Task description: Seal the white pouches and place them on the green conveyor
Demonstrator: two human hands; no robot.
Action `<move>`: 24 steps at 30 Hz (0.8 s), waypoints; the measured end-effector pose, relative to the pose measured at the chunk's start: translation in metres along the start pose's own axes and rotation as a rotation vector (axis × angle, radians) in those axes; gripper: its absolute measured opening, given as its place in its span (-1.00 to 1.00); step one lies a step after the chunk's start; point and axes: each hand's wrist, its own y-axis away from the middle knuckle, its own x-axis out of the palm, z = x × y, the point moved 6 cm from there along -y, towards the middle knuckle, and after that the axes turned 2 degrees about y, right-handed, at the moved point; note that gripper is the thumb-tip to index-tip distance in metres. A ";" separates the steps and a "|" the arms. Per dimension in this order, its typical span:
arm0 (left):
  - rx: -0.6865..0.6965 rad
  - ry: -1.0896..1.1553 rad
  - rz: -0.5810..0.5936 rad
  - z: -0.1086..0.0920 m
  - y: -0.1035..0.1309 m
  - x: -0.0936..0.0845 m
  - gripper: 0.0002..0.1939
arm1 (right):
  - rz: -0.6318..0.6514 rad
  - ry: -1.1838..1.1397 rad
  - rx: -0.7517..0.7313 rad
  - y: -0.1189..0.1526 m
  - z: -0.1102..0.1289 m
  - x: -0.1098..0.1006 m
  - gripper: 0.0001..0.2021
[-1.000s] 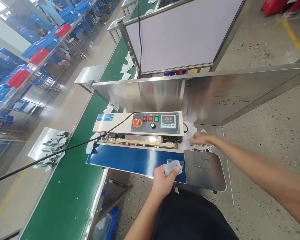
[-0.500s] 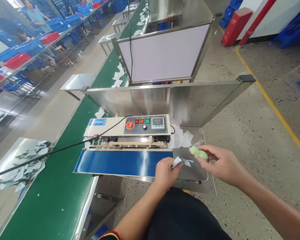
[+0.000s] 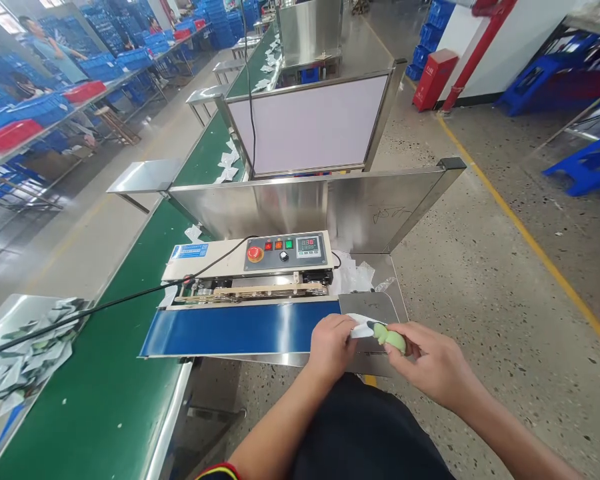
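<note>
My left hand pinches a small white and silvery bag over the right end of the sealing machine. In my right hand is a light green, rounded toy, held between thumb and fingers. The toy's left end touches the bag at its dark opening. Behind my hands stands the cream sealing machine with buttons and a lit display, and its blue belt runs left from my left hand.
A green conveyor runs along the left, with a heap of packets beside it. A metal partition stands behind the machine. Crumpled clear plastic lies right of the machine. A black cable crosses the left side. A person is far left.
My right hand has moved the green toy left and down, from beside the bag to its opening. The camera view has shifted slightly.
</note>
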 end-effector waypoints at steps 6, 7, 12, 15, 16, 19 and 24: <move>0.189 0.005 0.198 0.005 0.005 0.003 -0.63 | 0.192 -0.133 0.272 -0.003 -0.019 0.002 -0.74; 0.199 0.020 0.216 0.006 0.007 0.003 -0.61 | 0.196 -0.145 0.296 -0.003 -0.022 0.002 -0.72; 0.093 0.065 0.193 0.014 0.011 0.006 -0.68 | 0.169 -0.118 0.307 0.000 -0.026 0.007 -0.62; -0.004 0.159 0.181 0.008 0.010 0.008 -0.78 | 0.149 -0.086 0.178 0.001 -0.018 0.010 -0.65; -0.024 0.216 0.191 0.003 0.009 0.008 -0.79 | 0.148 -0.074 0.133 0.000 -0.015 0.011 -0.65; -0.119 0.400 0.227 -0.010 0.003 0.010 -0.75 | 0.147 -0.045 0.076 -0.003 -0.010 0.011 -0.61; -0.306 0.602 0.201 -0.022 -0.005 0.013 -0.60 | 0.046 0.052 -0.144 -0.004 -0.004 0.001 -0.40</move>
